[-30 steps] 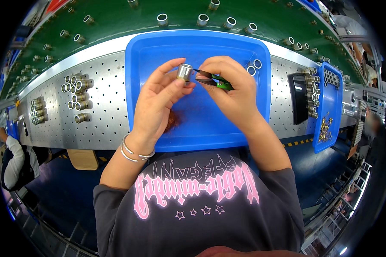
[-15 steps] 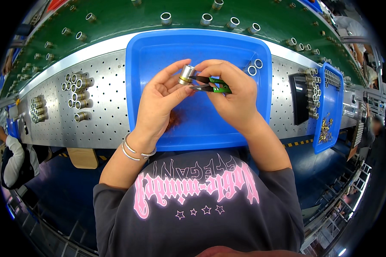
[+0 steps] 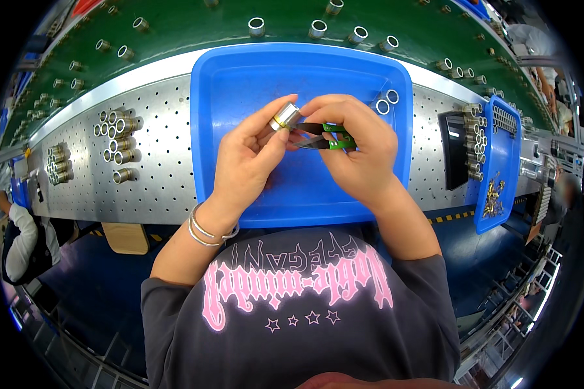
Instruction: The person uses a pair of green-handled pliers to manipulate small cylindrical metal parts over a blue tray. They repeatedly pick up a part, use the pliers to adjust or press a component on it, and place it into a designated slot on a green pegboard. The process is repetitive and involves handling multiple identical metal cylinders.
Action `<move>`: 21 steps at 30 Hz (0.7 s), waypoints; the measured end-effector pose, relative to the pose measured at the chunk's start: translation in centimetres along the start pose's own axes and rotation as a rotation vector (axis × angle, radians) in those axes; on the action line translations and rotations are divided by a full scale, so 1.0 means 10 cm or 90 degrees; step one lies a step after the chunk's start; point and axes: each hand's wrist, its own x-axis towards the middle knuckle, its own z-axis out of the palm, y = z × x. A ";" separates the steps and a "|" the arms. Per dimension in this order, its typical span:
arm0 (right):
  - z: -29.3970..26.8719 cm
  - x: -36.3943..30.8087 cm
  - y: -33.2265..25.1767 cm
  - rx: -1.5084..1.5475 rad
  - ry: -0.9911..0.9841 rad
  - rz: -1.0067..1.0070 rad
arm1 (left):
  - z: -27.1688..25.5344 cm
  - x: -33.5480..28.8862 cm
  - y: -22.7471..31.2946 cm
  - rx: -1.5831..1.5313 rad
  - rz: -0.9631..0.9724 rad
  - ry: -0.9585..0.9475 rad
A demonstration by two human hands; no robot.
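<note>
1. Cylinder of bright metal (image 3: 287, 116), near the middle of the frame, is held up over the blue tray (image 3: 298, 194); it tilts, with its yellowish band toward the lower left and the other end toward the upper right.
2. Left hand (image 3: 243, 155): its fingers pinch the cylinder, with the thumb at the banded part and a fingertip at the upper end.
3. Right hand (image 3: 366, 146): its fingers are curled around the green handles of small snips (image 3: 336, 143). The 2 dark blades stand parted and point left, near the cylinder and the left thumb; whether the tips touch either, I cannot tell.
4. The step in hand looks like working on or checking the banded end with the snips.
5. As I judge it, the next move calls for a firm left pinch and a small, careful closing of the blades, clear of the left fingertips.
6. 2 round pieces with bright rims (image 3: 377, 107) lie inside the tray, at its upper right.
7. On the perforated desk (image 3: 165, 168), a group of similar cylinders (image 3: 116, 138) stands at the left of the frame; more dot the green surface (image 3: 285, 13) along the top.
</note>
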 end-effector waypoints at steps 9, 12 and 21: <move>-0.12 0.06 0.04 -0.021 0.063 0.056 | -0.01 -0.01 0.05 -0.010 -0.010 -0.004; -0.16 0.07 -0.11 -0.014 0.052 0.116 | 0.00 0.01 0.07 -0.045 -0.022 0.037; -0.08 0.04 -0.05 -0.143 -0.080 0.090 | 0.02 0.02 0.11 -0.111 -0.008 0.080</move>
